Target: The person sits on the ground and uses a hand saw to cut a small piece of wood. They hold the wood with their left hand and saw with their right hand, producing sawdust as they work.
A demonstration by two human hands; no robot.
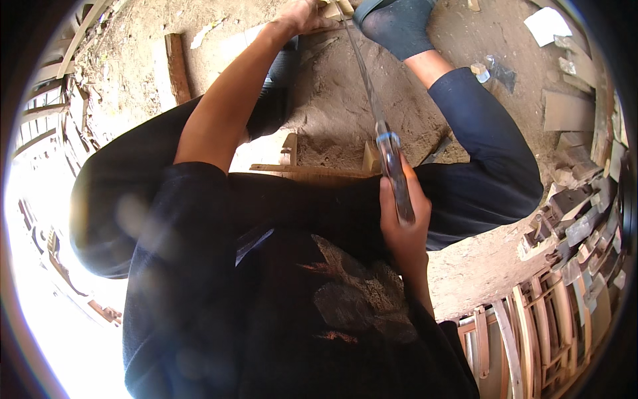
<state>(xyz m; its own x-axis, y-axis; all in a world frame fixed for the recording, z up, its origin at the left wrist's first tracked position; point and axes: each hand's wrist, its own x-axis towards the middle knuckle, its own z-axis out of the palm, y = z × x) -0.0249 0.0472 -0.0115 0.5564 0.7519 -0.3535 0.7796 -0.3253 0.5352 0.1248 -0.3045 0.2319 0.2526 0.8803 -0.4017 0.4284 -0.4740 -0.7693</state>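
Note:
My right hand (402, 213) is closed around the blue-and-grey handle of a hand saw (389, 156), close to my body. Its thin blade (362, 66) runs up and away to a pale wooden piece (335, 10) at the top of the view. My left hand (299, 16), arm stretched out, presses down on that wooden piece next to the blade. A foot in a dark sock (399, 26) rests by the wood. I sit low over a sawdust-covered floor (332, 113), legs in dark trousers.
A wooden plank (176, 66) lies at upper left. Thin wooden strips and a small block (312, 169) lie between my legs. Offcuts and scrap wood (571, 199) pile up at the right, with curved wooden slats (531, 332) at lower right. A white sheet (546, 25) lies at upper right.

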